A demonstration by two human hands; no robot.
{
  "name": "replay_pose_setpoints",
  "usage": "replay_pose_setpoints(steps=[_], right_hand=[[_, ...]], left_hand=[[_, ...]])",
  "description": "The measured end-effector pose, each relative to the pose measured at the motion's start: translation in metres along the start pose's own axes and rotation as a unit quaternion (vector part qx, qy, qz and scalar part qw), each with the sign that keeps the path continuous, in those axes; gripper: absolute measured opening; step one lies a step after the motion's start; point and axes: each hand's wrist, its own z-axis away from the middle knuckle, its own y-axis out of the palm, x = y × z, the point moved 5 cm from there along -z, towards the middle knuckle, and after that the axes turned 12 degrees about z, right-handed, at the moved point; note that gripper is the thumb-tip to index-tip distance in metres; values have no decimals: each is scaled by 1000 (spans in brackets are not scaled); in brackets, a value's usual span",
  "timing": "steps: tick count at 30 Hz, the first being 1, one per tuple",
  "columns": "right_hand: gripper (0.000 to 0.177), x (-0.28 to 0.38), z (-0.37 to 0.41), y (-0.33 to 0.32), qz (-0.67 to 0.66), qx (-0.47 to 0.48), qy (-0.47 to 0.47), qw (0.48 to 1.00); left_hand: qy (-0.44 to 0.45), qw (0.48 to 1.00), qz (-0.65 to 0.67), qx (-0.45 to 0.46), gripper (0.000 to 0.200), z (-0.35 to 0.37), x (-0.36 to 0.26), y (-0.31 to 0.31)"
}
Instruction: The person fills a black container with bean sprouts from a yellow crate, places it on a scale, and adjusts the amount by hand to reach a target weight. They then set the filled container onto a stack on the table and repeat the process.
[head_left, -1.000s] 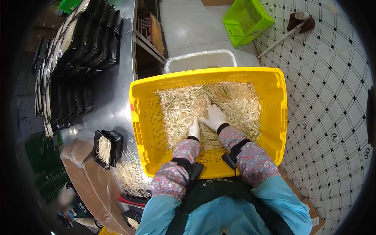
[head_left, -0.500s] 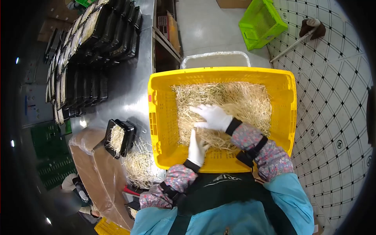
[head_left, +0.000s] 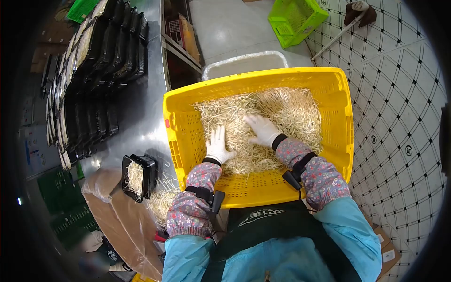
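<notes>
A yellow perforated crate (head_left: 345, 136) stands before me, with a thick layer of pale, thin strands that look like bean sprouts (head_left: 286, 110) in it. My left hand (head_left: 218, 145), in a white glove, rests on the strands near the crate's left side, its fingers spread. Further right, my right hand (head_left: 263, 130), also gloved in white, lies over the middle of the heap with fingers apart. Neither hand grips anything. Left of the crate a black tray (head_left: 149, 174) is filled with the same strands, and a loose pile (head_left: 162, 204) lies beside it.
Tall stacks of filled black trays (head_left: 101, 61) stand on the steel table (head_left: 145, 103). A brown plastic-wrapped box (head_left: 120, 225) is at lower left, near another person (head_left: 105, 249). Behind the crate are a whitish tub (head_left: 246, 66) and a green crate (head_left: 296, 21).
My left hand has moved left and forward, its fingers now spread. My right hand has shifted right, away from it. The view has also shifted slightly.
</notes>
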Motion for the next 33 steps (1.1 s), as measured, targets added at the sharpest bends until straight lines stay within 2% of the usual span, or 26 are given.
replay_pose_setpoints(steps=[2, 3, 5, 6, 8, 9, 11, 13, 14, 17, 18, 20, 23, 24, 27, 28, 31, 32, 33], right_hand=[[86, 21, 33, 17, 20, 76, -57, 995], [86, 26, 46, 22, 30, 112, -87, 989], [83, 20, 65, 15, -49, 140, -121, 982], [79, 11, 64, 21, -100, 149, -130, 975], [80, -3, 36, -9, -162, 215, -52, 962], [81, -8, 19, -19, -191, 247, -14, 950], [89, -12, -20, -12, -141, 14, -21, 990], [97, -1, -38, 10, -64, -22, 0, 998], [100, 1, -42, 16, -24, -42, 11, 999], [110, 22, 1, 22, -8, 106, -56, 993], [114, 22, 22, 32, -10, 91, -90, 992], [124, 21, 59, 42, -30, 77, -131, 988], [127, 19, 64, 44, 77, 85, -127, 985], [124, 18, 55, 42, 88, 95, -111, 985], [114, 20, 35, 54, 82, 78, -79, 990], [104, 20, 29, 53, 75, 66, -59, 993], [96, 9, 19, 60, -35, 90, 1, 995], [90, 5, 19, 56, -42, 56, 5, 998], [88, 5, 20, 47, -50, 82, 7, 995]], left_hand=[[-21, 990, -52, 126, 111, 10, 5, 28], [0, 991, -39, 128, 107, 24, 8, 35], [23, 987, 7, 161, 106, 52, 12, 31], [34, 987, 38, 153, 105, 51, 22, 28], [60, 983, 102, 137, 103, 42, 42, 28], [47, 985, 146, 75, 104, 35, 29, 8], [69, 991, 93, -67, 118, 11, 17, -6], [15, 999, 33, -36, 132, -5, 6, 1], [-2, 1000, 13, 10, 143, -12, 14, 16], [-11, 993, -67, 93, 144, 15, 7, 39], [2, 994, -61, 95, 145, 26, 9, 46], [4, 991, -77, 112, 142, 32, 14, 54], [-21, 986, -127, 108, 136, 30, 5, 48], [-32, 984, -145, 101, 133, 23, 4, 46], [-32, 995, -93, 32, 127, 2, 14, 55], [-12, 996, -82, -23, 117, -1, 15, 56], [-136, 988, 59, 45, 106, -6, 24, 57], [-109, 993, 42, 13, 86, -3, 23, 54], [-105, 993, 43, 33, 80, 0, 17, 47]])
